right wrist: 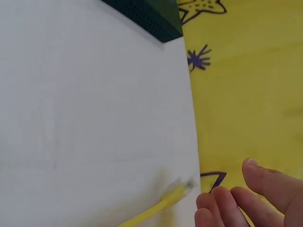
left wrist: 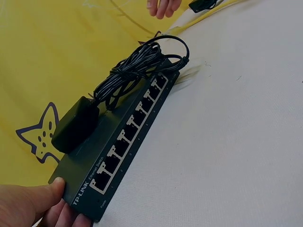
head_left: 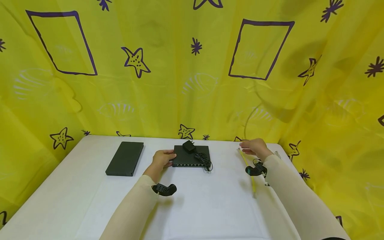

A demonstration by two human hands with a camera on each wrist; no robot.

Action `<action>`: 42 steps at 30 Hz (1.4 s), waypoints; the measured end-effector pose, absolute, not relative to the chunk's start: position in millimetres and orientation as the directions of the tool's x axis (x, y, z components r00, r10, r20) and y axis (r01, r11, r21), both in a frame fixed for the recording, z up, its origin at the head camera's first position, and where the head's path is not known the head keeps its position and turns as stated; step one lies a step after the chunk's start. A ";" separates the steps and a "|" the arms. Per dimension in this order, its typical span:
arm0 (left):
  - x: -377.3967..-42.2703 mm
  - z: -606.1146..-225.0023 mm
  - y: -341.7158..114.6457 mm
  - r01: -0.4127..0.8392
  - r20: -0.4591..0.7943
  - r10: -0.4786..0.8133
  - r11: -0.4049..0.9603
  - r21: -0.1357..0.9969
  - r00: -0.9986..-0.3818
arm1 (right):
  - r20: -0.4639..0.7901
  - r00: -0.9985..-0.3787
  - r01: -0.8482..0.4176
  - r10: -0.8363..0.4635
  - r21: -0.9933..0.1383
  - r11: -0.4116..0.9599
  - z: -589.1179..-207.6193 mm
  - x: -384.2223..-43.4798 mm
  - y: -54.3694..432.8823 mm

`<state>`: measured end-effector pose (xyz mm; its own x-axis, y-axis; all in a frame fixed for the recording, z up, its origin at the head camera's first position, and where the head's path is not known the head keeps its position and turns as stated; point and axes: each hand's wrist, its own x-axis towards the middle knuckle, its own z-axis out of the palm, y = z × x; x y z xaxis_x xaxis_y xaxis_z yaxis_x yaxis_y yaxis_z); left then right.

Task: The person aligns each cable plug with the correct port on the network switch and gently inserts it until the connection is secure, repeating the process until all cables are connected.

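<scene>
Sleeves (head_left: 129,211) foremost, your left hand (head_left: 160,161) pinches a likely light, rigid network box (head_left: 185,158), best gripped by its end, your right hand (head_left: 255,148) empty, relaxed.

Two bare hands, left hand (head_left: 162,161) and right hand (head_left: 255,146); left sleeve (head_left: 130,208) long, plain cream-beige, ending at the wrist; right sleeve (head_left: 300,196) same colour, long, smooth; left wrist unit (head_left: 164,189) black, small, curved body with rounded end, dotted face; right wrist unit (head_left: 256,169) black, similar build, teal-green tint at one end; thin black cable (head_left: 257,161) looped above it; black curved edge (head_left: 333,238) at bottom of right sleeve, cut off by frame, can't identify.
</scene>
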<state>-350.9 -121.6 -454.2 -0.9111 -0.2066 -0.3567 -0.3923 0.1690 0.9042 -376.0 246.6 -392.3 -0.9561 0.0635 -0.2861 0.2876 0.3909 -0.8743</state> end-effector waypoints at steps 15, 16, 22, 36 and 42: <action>-354.9 -457.7 -122.3 -0.421 -0.384 -0.218 0.160 0.893 -0.897 | -0.350 -0.921 0.388 0.170 -0.855 0.344 -416.6 -388.9 257.4; -354.8 -457.5 -122.1 -0.419 -0.382 -0.216 0.159 0.894 -0.898 | -0.347 -0.920 0.392 0.185 -0.850 0.353 -418.7 -390.1 256.8; -353.1 -457.3 -122.1 -0.400 -0.368 -0.202 0.150 0.904 -0.908 | -0.294 -0.929 0.364 0.225 -0.835 0.412 -430.9 -394.2 254.9; -354.1 -455.8 -123.0 -0.397 -0.361 -0.205 0.173 0.901 -0.910 | -0.094 -0.961 0.255 0.261 -0.671 0.696 -440.4 -397.4 249.0; -353.4 -457.9 -122.0 -0.405 -0.369 -0.209 0.167 0.899 -0.906 | -0.144 -0.949 0.291 0.280 -0.739 0.607 -442.0 -398.0 248.9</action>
